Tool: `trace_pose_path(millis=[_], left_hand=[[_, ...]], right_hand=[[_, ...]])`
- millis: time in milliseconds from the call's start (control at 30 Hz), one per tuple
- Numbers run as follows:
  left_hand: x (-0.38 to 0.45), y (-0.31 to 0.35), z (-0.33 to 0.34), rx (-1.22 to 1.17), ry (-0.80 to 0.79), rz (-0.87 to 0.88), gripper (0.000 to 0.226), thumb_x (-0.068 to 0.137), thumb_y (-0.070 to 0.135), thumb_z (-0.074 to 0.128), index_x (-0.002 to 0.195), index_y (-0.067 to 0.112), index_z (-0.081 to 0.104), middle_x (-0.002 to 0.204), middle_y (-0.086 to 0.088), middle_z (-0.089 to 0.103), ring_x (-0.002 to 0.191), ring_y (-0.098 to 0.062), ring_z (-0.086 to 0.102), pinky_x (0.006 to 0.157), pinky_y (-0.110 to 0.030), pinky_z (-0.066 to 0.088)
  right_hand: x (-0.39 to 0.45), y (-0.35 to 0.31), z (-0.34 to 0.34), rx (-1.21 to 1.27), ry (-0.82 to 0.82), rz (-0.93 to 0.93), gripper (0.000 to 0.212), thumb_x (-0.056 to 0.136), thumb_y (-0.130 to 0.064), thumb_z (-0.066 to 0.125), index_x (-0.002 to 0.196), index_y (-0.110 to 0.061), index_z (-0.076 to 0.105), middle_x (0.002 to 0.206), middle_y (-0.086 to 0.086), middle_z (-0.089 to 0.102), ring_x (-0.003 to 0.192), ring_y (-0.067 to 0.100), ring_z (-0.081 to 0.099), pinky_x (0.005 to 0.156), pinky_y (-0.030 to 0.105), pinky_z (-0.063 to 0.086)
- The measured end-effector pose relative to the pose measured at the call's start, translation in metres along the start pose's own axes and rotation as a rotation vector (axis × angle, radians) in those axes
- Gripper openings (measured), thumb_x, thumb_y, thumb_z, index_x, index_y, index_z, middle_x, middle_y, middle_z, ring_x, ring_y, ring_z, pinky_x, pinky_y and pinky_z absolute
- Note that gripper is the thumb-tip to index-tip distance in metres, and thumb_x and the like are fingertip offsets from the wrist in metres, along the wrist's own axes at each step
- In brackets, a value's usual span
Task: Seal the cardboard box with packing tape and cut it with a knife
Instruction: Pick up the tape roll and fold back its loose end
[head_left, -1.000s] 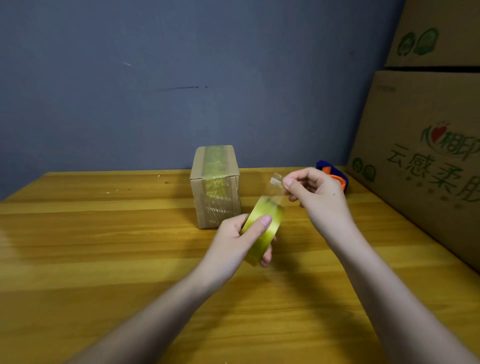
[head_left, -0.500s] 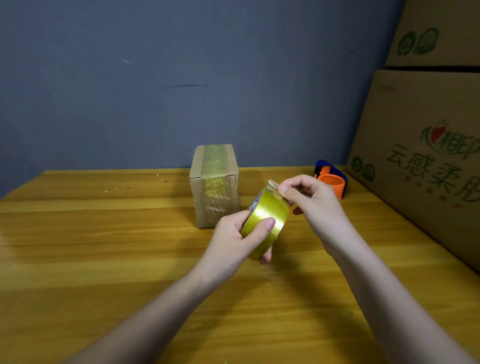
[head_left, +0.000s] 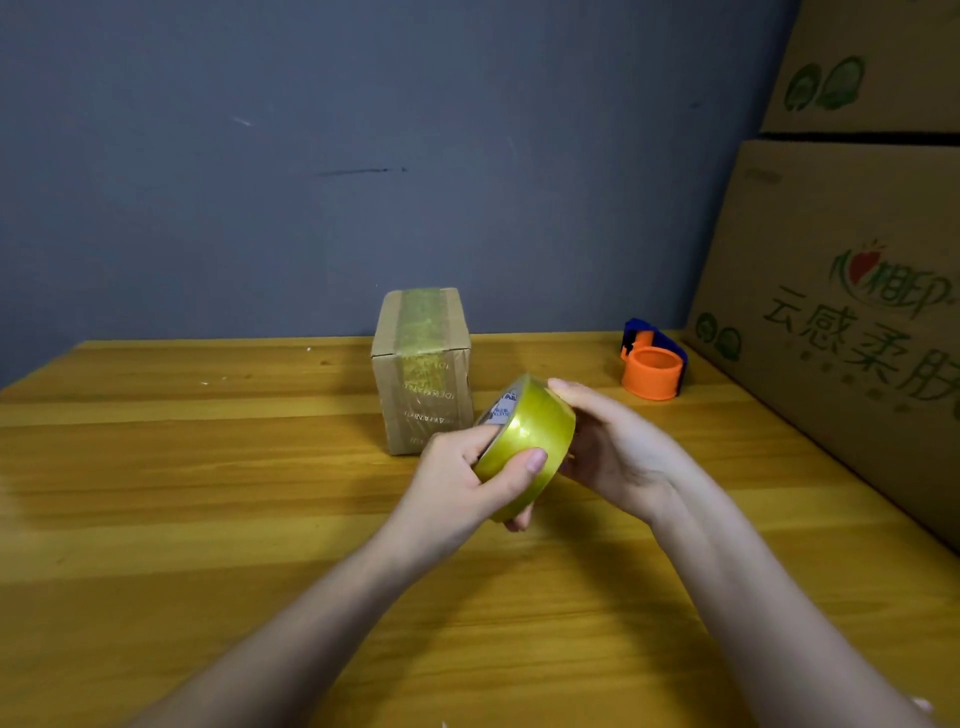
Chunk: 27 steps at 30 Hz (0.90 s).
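A small cardboard box (head_left: 423, 374) stands upright on the wooden table (head_left: 208, 493), with a strip of yellowish tape over its top and down its front. Just in front of it I hold a roll of yellow packing tape (head_left: 524, 447) above the table. My left hand (head_left: 467, 478) grips the roll, thumb across its outer face. My right hand (head_left: 613, 441) rests flat against the roll's right side, fingertips at its top edge. No knife is visible.
An orange and blue tape dispenser (head_left: 653, 366) sits at the back right of the table. Large printed cardboard cartons (head_left: 841, 322) are stacked along the right edge. A grey-blue wall closes off the back.
My right hand held a pulled-out tape end above the roll; it has come down and now lies flat against the roll. The roll has tilted slightly and the loose end is no longer seen.
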<state>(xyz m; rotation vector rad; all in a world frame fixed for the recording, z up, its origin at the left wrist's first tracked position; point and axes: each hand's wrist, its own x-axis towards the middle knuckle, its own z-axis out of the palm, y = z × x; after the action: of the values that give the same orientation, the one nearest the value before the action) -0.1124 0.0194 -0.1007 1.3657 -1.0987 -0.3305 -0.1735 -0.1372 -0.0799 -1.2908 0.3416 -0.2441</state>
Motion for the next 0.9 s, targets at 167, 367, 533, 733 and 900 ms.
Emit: trace_pose_path(millis=[167, 367, 533, 733, 900], left_hand=[[0.0, -0.001, 0.001, 0.091, 0.028, 0.041, 0.026, 0.084, 0.035, 0.056, 0.065, 0.018, 0.06, 0.051, 0.001, 0.062, 0.047, -0.015, 0.06, 0.056, -0.022, 0.048], [0.013, -0.001, 0.003, 0.431, 0.102, -0.026, 0.034, 0.078, 0.053, 0.045, 0.078, 0.021, 0.057, 0.06, 0.004, 0.068, 0.062, -0.016, 0.066, 0.073, -0.041, 0.054], [0.022, 0.01, 0.014, 0.733, -0.054, -0.06, 0.075, 0.062, 0.047, 0.056, 0.131, 0.021, 0.043, 0.125, -0.001, 0.06, 0.109, -0.024, 0.06, 0.086, -0.039, 0.052], [0.015, 0.022, 0.014, 0.973, 0.003, 0.117, 0.041, 0.073, 0.042, 0.066, 0.105, 0.018, 0.058, 0.104, 0.002, 0.067, 0.091, -0.017, 0.061, 0.065, -0.02, 0.037], [0.013, 0.028, 0.001, 0.997, -0.083, 0.26, 0.039, 0.07, 0.054, 0.056, 0.083, 0.018, 0.061, 0.079, 0.002, 0.067, 0.071, -0.017, 0.061, 0.056, -0.024, 0.047]], right_hand=[[0.008, 0.011, 0.003, -0.012, 0.168, -0.011, 0.011, 0.09, -0.02, 0.057, 0.098, -0.018, 0.064, 0.087, 0.003, 0.066, 0.089, 0.023, 0.057, 0.082, 0.039, 0.038], [-0.001, 0.003, 0.007, -0.36, 0.455, -0.614, 0.023, 0.099, -0.022, 0.043, 0.115, -0.018, 0.059, 0.112, -0.001, 0.065, 0.099, 0.002, 0.06, 0.083, 0.01, 0.045], [-0.01, 0.005, 0.033, -0.892, 0.257, -0.563, 0.054, 0.091, -0.055, 0.035, 0.136, -0.028, 0.047, 0.138, -0.01, 0.05, 0.129, 0.006, 0.043, 0.109, 0.03, 0.033], [-0.005, -0.004, 0.036, -0.75, 0.275, -0.442, 0.053, 0.081, -0.069, 0.033, 0.094, -0.03, 0.067, 0.101, -0.009, 0.072, 0.102, 0.013, 0.062, 0.097, 0.041, 0.045], [-0.001, -0.023, 0.034, -0.442, -0.007, -0.256, 0.054, 0.089, -0.06, 0.04, 0.114, -0.019, 0.066, 0.104, 0.001, 0.074, 0.1, 0.016, 0.069, 0.097, 0.034, 0.049]])
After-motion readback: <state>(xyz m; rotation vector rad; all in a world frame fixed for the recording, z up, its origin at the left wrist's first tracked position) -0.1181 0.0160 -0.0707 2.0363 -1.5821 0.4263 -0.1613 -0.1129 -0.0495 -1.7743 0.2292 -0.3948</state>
